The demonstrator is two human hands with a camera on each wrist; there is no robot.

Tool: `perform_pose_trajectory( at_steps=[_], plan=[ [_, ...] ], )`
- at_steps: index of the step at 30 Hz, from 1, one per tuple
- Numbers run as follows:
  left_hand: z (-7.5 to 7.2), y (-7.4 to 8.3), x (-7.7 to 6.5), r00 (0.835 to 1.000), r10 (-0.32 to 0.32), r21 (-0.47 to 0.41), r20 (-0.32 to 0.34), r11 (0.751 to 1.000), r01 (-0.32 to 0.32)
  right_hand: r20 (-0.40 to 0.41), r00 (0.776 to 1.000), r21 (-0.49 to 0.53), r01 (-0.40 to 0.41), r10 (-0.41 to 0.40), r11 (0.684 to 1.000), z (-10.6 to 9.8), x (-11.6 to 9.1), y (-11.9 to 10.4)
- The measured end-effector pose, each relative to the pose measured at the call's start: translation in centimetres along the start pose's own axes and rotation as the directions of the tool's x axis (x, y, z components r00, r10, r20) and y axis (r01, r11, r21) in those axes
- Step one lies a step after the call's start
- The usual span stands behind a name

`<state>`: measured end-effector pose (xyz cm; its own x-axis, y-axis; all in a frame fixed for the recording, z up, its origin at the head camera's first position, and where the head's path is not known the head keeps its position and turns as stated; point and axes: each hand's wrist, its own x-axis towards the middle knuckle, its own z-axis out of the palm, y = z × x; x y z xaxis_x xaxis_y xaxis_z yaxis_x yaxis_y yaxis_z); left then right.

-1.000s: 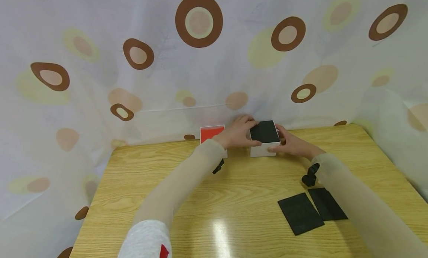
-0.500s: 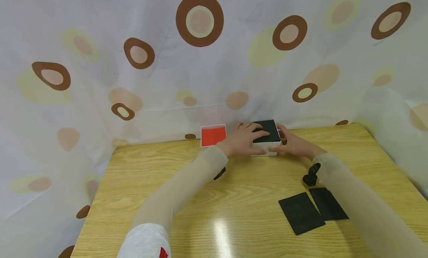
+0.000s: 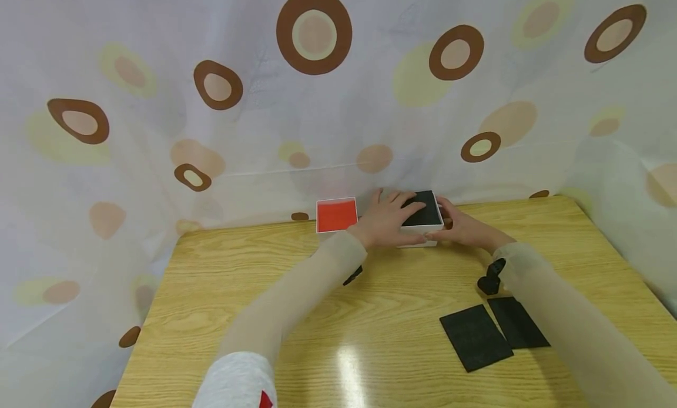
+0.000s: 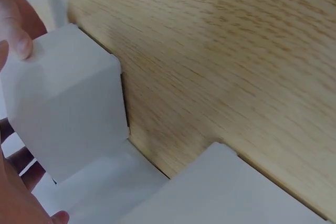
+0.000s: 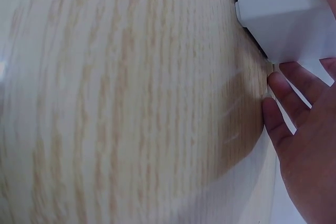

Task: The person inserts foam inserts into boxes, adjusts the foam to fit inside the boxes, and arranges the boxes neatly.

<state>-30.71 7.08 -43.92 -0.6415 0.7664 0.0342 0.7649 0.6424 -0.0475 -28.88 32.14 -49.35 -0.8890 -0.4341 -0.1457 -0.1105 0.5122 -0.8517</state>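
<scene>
A white box (image 3: 420, 236) with a black square sheet (image 3: 425, 208) on top, inside its white rim, stands at the back of the wooden table. My left hand (image 3: 388, 220) lies over its left part, fingers spread on the black sheet and thumb along the front. From the right side my right hand (image 3: 462, 226) holds the box, thumb at the front face and fingers toward the back. The right wrist view shows the fingers of that hand (image 5: 310, 124) beside the box's side wall (image 5: 289, 19). In the left wrist view, the box (image 4: 68, 103) shows two plain white faces.
Left of my left hand stands a second white box with a red top (image 3: 337, 216). Two black sheets, a left one (image 3: 476, 337) and a right one (image 3: 518, 323), lie flat at the front right, the latter close to my right sleeve. A patterned curtain (image 3: 254, 137) hangs behind the table (image 3: 296, 337).
My left hand has shifted right, from the left edge of the box onto the black sheet, and the red-topped box shows more fully. My right hand stays at the box's right side.
</scene>
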Motion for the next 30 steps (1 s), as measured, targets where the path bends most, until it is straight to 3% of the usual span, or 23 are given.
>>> perform_pose_trajectory(
  at_steps=[9, 16, 21, 30],
  plan=[
    [0.34, 0.15, 0.00, 0.999, -0.020, 0.006, 0.037, 1.000, 0.020, 0.005, 1.000, 0.000, 0.029, -0.029, 1.000, 0.08, -0.08, -0.32],
    [0.68, 0.13, -0.10, 0.996, -0.084, 0.033, -0.017, 0.996, 0.085, 0.009, 1.000, 0.014, 0.021, -0.021, 1.000, 0.11, -0.04, -0.53],
    [0.31, 0.26, 0.06, 0.998, -0.058, 0.099, -0.018, 0.993, 0.059, -0.002, 1.000, 0.004, 0.013, -0.013, 1.000, -0.01, -0.11, -0.44],
    [-0.06, 0.31, 0.22, 1.000, -0.028, 0.134, -0.003, 0.991, 0.028, -0.001, 1.000, 0.015, 0.006, -0.006, 1.000, 0.23, -0.08, -0.21]
  ],
)
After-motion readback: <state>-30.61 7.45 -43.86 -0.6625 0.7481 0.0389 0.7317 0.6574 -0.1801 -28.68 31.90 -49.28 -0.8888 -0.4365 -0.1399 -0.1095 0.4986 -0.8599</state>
